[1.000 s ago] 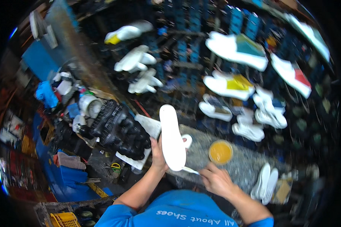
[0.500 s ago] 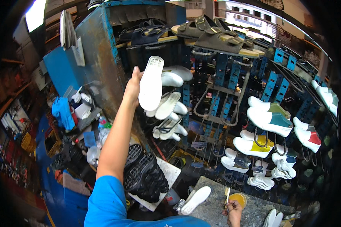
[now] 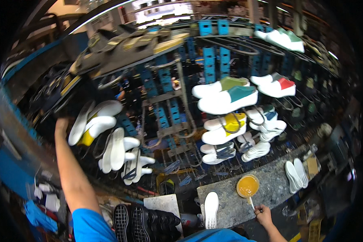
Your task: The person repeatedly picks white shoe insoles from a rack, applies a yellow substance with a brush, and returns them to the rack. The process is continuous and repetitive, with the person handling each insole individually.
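Right hand (image 3: 263, 214) pinches one brush (image 3: 251, 202) at one bowl (image 3: 238, 190) of yellow liquid (image 3: 248, 185); wiping it lightly should avoid drips; left hand (image 3: 61, 124), toward ten o'clock from it, is just beside one grey sole (image 3: 80, 124), whether gripping I cannot tell; one white sole (image 3: 211, 210) lies at eight, two pale soles (image 3: 293, 177) at three

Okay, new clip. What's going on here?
A person works at a gray bench before a metal rack hung with white shoes. The left hand is stretched out beside a pale sole on the rack; whether it touches it isn't clear. The right hand holds a thin white tool, its far end at a cup of orange-yellow liquid. One white sole lies on the bench, with a white pair farther right.
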